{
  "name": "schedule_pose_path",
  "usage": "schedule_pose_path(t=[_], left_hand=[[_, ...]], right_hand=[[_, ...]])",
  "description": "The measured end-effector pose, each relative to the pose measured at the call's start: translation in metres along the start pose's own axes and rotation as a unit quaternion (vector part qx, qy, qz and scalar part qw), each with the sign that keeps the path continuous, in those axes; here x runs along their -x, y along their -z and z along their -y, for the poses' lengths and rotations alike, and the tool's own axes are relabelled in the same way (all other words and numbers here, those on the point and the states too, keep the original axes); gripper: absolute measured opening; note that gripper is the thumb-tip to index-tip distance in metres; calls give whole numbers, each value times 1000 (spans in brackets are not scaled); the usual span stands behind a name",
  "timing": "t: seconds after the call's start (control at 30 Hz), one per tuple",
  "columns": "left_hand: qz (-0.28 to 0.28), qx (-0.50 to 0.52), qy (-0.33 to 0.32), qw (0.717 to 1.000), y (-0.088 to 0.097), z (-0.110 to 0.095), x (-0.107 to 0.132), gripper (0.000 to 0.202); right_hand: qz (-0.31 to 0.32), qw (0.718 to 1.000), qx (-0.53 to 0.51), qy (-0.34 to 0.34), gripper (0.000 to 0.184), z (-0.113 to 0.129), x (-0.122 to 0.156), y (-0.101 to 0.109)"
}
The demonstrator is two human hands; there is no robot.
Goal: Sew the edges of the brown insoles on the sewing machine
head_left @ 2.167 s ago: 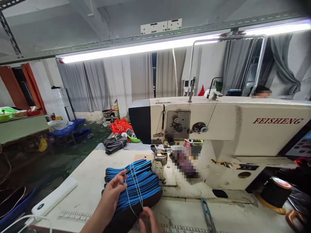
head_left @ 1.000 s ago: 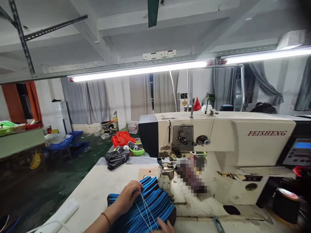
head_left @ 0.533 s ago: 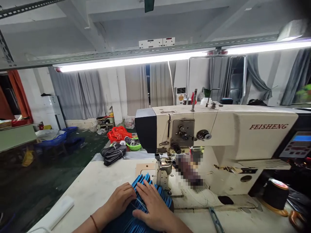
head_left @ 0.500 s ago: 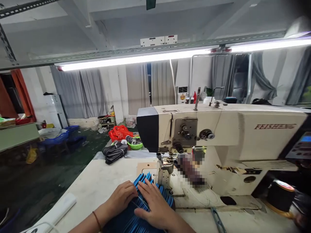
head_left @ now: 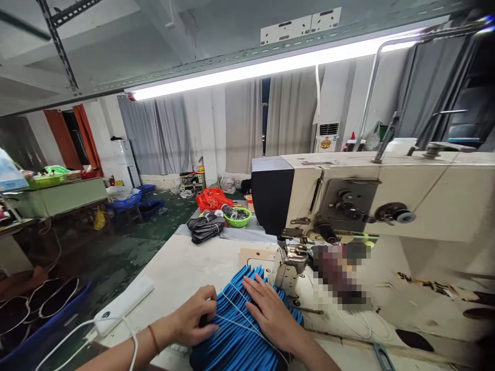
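A thick stack of blue folded fabric pieces lies on the sewing machine table, with thin white cord running across it. At the stack's left side, my left hand is closed, its fingers and thumb curled in where the cord meets the edge; the fingertips are partly hidden. My right hand rests flat on top of the stack, fingers stretched out, near the cord. Just beyond the stack stands the metal post under the head of the cream sewing machine.
A tied black fabric bundle, a green basket and a red plastic bag sit at the table's far end. A white power strip with a cable lies along the left edge. A blue bin stands lower left.
The view has swung left and closer. My left hand has moved apart from my right, to the stack's left edge. More of the stack and its cord shows between them.
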State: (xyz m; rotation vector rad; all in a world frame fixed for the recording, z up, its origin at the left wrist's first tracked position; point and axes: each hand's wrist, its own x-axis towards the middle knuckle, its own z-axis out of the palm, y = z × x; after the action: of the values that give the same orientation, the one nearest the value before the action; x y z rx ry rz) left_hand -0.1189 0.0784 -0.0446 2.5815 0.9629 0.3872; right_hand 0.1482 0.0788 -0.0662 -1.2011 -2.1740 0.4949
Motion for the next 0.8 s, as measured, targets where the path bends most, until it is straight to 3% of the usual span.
schedule_pose_path(t=[0.07,0.13,0.2,0.27,0.4,0.47,0.53,0.6,0.67,0.8], left_hand=[[7,34,49,998,-4,-13,14,33],[33,51,118,991,-8,-26,22,55],[54,35,178,982,-9,-36,26,69],[61,11,211,975,-9,-45,25,69],[83,-14,230,970,-4,-67,18,61],[110,-18,266,957,-6,-78,12,82],[122,-37,309,943,-15,-88,4,116],[102,-67,327,937,-27,-93,-2,136],[78,-85,328,937,-37,-95,-5,138],[76,-97,353,927,-40,-95,-6,125]], right_hand=[[-89,995,-14,28,36,-1,0,-2],[-178,984,-20,20,29,-2,6,-5],[-257,966,-18,0,32,-2,22,-9],[-303,953,-11,-3,30,-4,48,-15],[-238,969,46,52,32,-6,99,-20],[-182,976,93,78,38,-3,109,-16],[-134,981,128,64,38,6,107,-8],[-82,982,168,4,32,18,97,-2],[-35,973,223,-51,28,32,83,-1],[-38,963,259,-70,26,50,67,-4]])
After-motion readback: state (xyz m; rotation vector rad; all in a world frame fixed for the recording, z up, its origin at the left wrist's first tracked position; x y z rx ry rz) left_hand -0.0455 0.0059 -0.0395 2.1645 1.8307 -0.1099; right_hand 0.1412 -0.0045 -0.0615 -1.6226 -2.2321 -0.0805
